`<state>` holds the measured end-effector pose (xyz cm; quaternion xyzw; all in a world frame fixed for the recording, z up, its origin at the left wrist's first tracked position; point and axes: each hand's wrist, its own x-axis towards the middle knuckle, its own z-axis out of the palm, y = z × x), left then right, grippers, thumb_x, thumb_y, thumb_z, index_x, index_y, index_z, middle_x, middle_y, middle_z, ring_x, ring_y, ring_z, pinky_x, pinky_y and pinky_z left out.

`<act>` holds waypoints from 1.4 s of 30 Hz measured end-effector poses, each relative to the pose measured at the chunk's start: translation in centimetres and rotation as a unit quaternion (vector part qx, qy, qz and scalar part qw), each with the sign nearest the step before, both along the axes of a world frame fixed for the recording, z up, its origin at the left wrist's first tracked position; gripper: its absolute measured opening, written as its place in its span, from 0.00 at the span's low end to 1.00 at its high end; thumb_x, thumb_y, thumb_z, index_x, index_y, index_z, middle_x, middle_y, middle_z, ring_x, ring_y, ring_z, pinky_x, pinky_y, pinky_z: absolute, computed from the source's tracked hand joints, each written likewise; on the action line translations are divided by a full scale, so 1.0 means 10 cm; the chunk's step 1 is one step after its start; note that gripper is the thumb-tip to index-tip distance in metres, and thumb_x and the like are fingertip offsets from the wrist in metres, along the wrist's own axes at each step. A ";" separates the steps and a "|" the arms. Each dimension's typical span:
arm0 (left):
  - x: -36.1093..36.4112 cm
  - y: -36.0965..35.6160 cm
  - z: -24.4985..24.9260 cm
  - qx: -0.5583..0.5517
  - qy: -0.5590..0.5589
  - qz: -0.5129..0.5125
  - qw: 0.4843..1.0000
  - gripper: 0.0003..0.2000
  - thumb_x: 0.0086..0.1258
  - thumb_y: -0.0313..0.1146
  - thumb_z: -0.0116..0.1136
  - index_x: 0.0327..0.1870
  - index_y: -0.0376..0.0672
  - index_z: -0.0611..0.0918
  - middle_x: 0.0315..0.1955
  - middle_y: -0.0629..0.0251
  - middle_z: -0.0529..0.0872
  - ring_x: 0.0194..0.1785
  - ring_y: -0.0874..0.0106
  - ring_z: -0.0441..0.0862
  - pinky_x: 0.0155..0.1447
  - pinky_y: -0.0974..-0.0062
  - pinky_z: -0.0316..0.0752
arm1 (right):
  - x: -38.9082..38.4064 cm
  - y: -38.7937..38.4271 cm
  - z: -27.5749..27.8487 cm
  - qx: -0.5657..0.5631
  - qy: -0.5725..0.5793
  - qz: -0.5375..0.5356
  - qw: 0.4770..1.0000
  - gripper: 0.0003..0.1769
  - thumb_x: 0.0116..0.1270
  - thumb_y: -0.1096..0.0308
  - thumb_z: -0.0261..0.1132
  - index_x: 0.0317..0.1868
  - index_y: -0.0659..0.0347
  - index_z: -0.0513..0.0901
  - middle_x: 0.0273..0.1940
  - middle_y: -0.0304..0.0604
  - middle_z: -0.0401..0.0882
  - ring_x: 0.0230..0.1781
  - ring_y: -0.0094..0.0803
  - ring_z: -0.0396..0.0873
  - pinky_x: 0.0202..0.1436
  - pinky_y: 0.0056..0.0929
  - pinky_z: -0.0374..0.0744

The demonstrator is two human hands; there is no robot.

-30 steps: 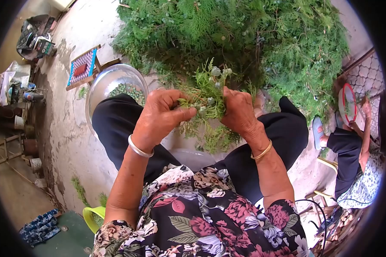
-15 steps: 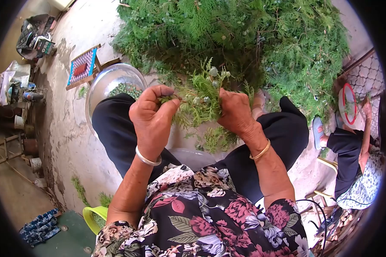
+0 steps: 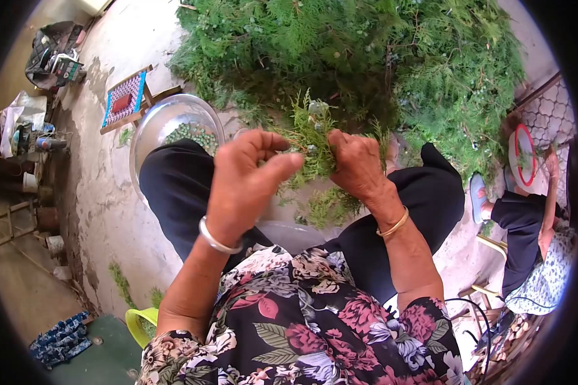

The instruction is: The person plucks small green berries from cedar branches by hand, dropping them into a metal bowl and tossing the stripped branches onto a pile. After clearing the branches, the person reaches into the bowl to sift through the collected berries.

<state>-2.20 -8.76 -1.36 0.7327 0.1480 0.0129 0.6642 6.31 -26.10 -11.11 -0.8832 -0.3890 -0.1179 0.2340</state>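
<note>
My right hand (image 3: 361, 163) is closed round the stem side of a green cypress sprig (image 3: 316, 151) with pale blue-green cones on it. Just left of the sprig is my left hand (image 3: 247, 176), its fingers bent and its thumb held apart from them. I see nothing between them. Beyond my left knee a wide metal basin (image 3: 153, 125) contains many small green cones (image 3: 192, 133). Loose cypress foliage (image 3: 331, 206) hangs or lies below my hands, over the partly hidden rim of another basin (image 3: 289, 234).
A big heap of cypress branches (image 3: 340, 45) covers the ground ahead. Left of it stands a woven-top stool (image 3: 123, 102). At right sits another person (image 3: 533, 244) beside a red-rimmed container (image 3: 523, 154). A yellow-green tub (image 3: 141, 324) is by my left elbow.
My left hand has moved right and its thumb has come away from the fingers. The sprig in my right hand stands more upright.
</note>
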 end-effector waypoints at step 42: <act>-0.02 0.07 0.04 -0.029 -0.014 0.026 0.999 0.05 0.61 0.25 0.60 0.32 0.33 0.82 0.18 0.75 0.77 0.19 0.86 0.68 0.22 0.85 0.61 | -0.01 -0.04 0.03 -0.042 0.026 -0.026 0.998 0.10 0.46 0.76 0.61 0.31 0.62 0.71 0.24 0.47 0.77 0.26 0.44 0.80 0.29 0.42 0.75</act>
